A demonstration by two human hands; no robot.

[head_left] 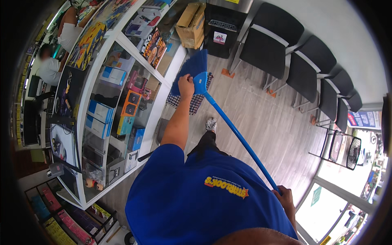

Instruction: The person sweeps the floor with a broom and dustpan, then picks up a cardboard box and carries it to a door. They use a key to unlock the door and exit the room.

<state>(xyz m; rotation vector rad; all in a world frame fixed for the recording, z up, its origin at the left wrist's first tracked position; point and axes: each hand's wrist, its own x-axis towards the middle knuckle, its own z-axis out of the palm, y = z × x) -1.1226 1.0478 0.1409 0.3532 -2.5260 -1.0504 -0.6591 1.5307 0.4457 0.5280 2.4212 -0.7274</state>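
Note:
A blue broom (pixel 241 141) slants across the floor, raised in front of me, with its bristle end far and its handle end near. My right hand (pixel 285 199) is wrapped around the handle's end, close to my right side. My left hand (pixel 186 86) reaches forward with bent fingers closed at the blue bristles (pixel 192 67), beside the plastic broom head (pixel 200 83). Whether a small bit sits between those fingertips cannot be made out. Under the broom head lies a checkered mat (pixel 197 105).
A glass display case (pixel 122 41) with boxed goods runs along my left. At its far end sit a cardboard box (pixel 192 25) and a black cabinet (pixel 220 38). Black chairs (pixel 263 53) line the right wall. Glass doors (pixel 326 208) stand at lower right. Two people are behind the counter.

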